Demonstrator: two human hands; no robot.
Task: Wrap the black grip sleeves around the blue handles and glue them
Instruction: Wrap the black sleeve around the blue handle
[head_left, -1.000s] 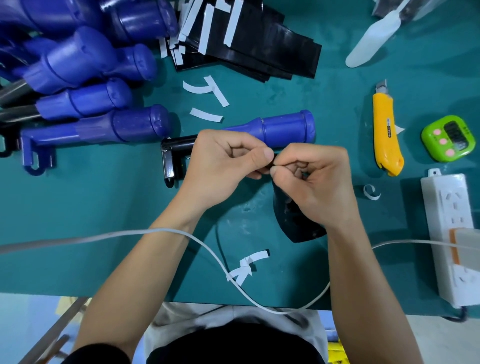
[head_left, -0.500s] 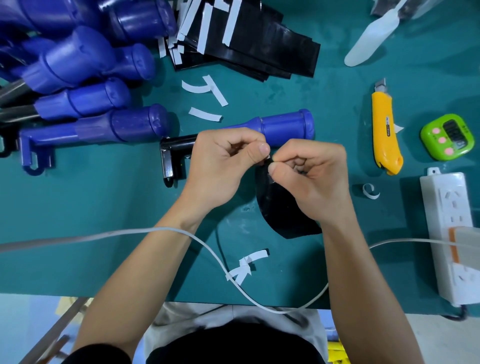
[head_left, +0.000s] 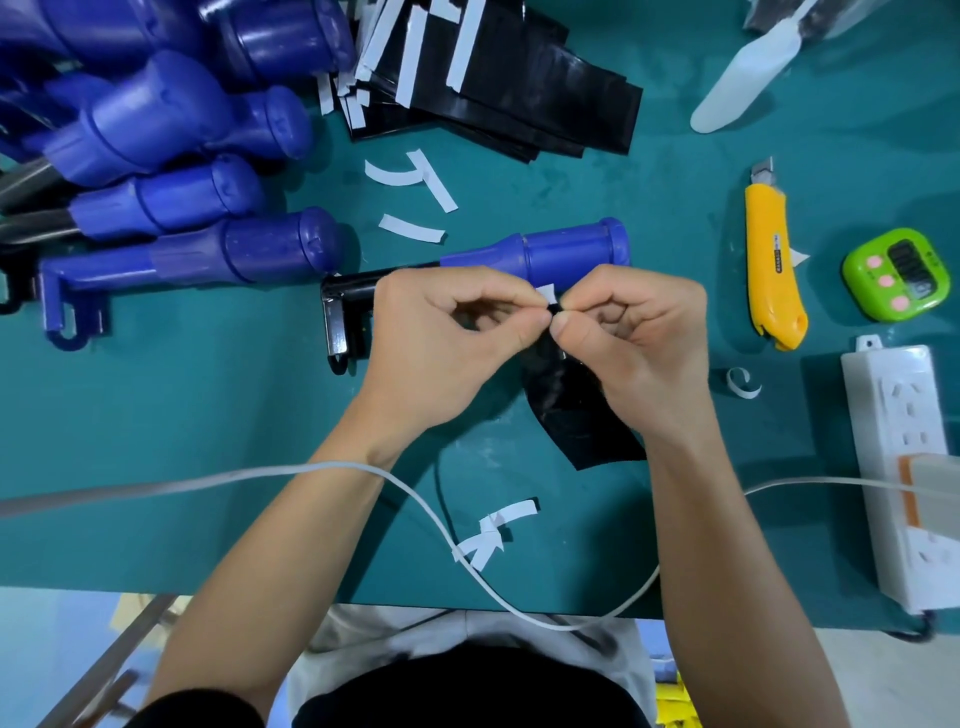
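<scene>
One blue handle (head_left: 566, 249) lies alone on the teal surface (head_left: 208, 415), joined to a black bar (head_left: 353, 286). Just in front of it my left grip (head_left: 447, 338) and right grip (head_left: 639, 343) meet fingertip to fingertip. Both pinch the top edge of one black sleeve (head_left: 576, 415), where a white tab (head_left: 546, 295) sticks up. The rest of the sleeve runs down under my right grip.

Left of the handle is a heap (head_left: 171, 156) of at least five more, overlapping. Behind the handle is a stack (head_left: 519, 104) of sleeves. Three loose strips (head_left: 413, 228) lie behind-left of it, and a tangle of them in front. To its right are one yellow knife (head_left: 774, 275), one green timer (head_left: 891, 273) and one power strip (head_left: 898, 467). The knife's label is too small to read. One white cable (head_left: 415, 499) crosses my forearms.
</scene>
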